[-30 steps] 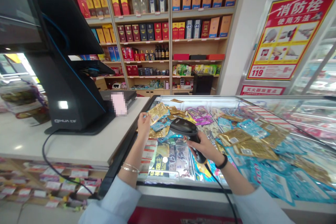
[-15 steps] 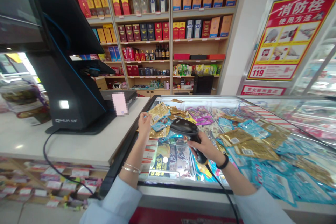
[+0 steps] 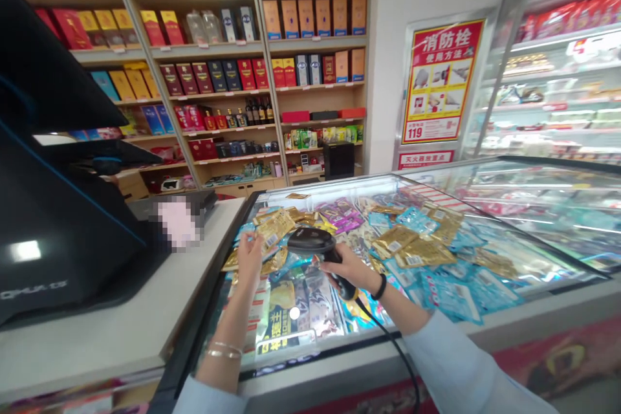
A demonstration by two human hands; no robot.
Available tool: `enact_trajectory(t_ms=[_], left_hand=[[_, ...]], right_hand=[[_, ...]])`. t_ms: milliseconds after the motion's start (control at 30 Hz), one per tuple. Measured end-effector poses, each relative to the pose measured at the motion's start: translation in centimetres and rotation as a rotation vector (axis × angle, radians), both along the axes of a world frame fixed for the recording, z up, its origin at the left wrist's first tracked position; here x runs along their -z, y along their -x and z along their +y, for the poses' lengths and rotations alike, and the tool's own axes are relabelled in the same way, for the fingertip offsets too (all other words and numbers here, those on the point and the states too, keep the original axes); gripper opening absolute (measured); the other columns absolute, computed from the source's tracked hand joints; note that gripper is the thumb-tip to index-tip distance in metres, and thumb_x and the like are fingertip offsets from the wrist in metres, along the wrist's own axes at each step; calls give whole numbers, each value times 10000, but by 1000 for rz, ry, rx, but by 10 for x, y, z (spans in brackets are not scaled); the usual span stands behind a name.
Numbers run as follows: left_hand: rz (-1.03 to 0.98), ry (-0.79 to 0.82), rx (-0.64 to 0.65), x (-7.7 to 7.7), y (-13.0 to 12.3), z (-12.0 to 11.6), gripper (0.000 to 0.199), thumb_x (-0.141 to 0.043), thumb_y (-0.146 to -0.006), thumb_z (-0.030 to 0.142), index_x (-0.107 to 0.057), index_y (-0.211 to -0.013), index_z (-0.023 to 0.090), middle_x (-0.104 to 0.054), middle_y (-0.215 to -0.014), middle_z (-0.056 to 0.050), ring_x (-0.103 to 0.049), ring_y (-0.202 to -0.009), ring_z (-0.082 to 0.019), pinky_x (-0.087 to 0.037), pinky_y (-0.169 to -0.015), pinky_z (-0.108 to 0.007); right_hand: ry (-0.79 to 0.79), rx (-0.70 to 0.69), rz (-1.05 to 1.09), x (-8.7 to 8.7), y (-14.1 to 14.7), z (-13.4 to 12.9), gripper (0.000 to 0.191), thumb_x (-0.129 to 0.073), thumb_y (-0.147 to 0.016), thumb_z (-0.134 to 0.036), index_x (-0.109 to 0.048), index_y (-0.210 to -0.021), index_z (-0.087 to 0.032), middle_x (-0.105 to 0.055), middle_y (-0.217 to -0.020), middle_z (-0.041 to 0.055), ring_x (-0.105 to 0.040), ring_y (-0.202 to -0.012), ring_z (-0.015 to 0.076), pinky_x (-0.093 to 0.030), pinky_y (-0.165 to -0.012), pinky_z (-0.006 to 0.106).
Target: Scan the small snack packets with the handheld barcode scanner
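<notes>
My right hand [image 3: 347, 265] is wrapped round the handle of a black barcode scanner [image 3: 310, 240], its cable running down past my wrist. The scanner's head points left, towards a gold packet [image 3: 275, 228] pinched at its left edge by my left hand [image 3: 250, 255]. A barcode shows on that packet. Around and under it lie more gold and blue packets, with purple packets [image 3: 339, 215] behind. To the right, several gold packets [image 3: 412, 249] and blue packets [image 3: 449, 294] are heaped on the glass top of the freezer.
A white counter [image 3: 194, 278] at the left bears a black terminal [image 3: 53, 233]. The freezer's dark edge [image 3: 206, 310] runs beside it. Shelves [image 3: 218, 90] of boxes and bottles stand behind, and a red poster [image 3: 444, 81] hangs on the wall.
The view has turned right, so the terminal, shelves and both hands appear further left. My left hand still pinches the gold packet and my right hand still grips the scanner.
</notes>
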State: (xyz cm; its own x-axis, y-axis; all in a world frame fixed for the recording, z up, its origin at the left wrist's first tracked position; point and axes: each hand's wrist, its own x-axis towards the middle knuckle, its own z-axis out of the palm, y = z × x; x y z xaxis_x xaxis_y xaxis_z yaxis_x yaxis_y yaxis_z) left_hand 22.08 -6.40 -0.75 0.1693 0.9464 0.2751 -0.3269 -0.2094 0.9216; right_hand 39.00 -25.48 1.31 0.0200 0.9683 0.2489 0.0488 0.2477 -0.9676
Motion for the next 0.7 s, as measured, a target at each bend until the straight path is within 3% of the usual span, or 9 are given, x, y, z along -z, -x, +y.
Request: enact_trajectory(t_ms=[200, 333, 533, 700], left_hand=[[55, -3, 51, 11, -6, -5, 409, -711, -637, 433, -373, -757, 237, -541, -677, 55, -625, -659, -153, -581, -566, -306], [66, 36, 39, 11, -5, -7, 461, -743, -575, 471, -388, -745, 231, -494, -646, 67, -604, -647, -157, -552, -541, -290], [-8, 73, 47, 0, -3, -6, 423, -732, -582, 435, -417, -775, 229, -543, -693, 60, -612, -654, -152, -565, -620, -324], [-129, 63, 122, -36, -35, -33, 396, -739, -568, 369, -435, -781, 231, -600, -751, 37, -635, -700, -158, -557, -634, -301]], right_hand=[[-9, 7, 31, 4, -4, 4, 202, -675, -746, -328, -533, -773, -187, -544, -445, -70, -469, -318, 94, -365, -339, 197], [-27, 28, 125, -4, -7, -3, 245, -705, -726, -353, -541, -794, -185, -562, -508, -67, -478, -320, 96, -383, -323, 211], [-64, 167, 108, -31, -40, -56, 248, -698, -772, -372, -534, -727, -192, -544, -480, -58, -476, -338, 93, -385, -340, 207], [-102, 345, 153, -55, -88, -115, 233, -715, -750, -362, -562, -786, -190, -566, -538, -52, -483, -348, 91, -405, -343, 213]])
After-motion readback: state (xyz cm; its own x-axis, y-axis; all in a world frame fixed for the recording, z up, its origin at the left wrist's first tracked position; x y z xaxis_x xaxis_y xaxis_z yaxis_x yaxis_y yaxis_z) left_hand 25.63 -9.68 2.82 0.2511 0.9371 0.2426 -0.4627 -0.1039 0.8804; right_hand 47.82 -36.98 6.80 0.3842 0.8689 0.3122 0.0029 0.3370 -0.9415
